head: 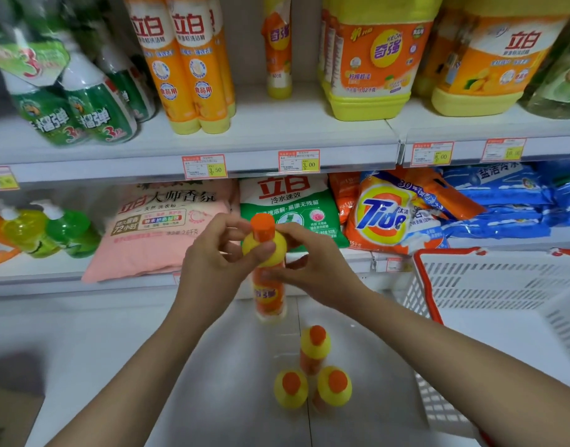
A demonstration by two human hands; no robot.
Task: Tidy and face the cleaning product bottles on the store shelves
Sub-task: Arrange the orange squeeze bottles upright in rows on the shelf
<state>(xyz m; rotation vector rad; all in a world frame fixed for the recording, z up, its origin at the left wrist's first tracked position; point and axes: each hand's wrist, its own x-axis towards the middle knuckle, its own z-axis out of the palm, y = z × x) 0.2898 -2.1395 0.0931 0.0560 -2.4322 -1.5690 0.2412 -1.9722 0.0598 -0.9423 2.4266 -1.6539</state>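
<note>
The left hand (212,256) pinches the orange-capped yellow bottle (268,298) at its shoulder, the right hand (309,262) gripping opposite, holding it upright in mid-air. Such a light fingertip hold could slip, toppling the three matching bottles (314,345) standing below.
</note>
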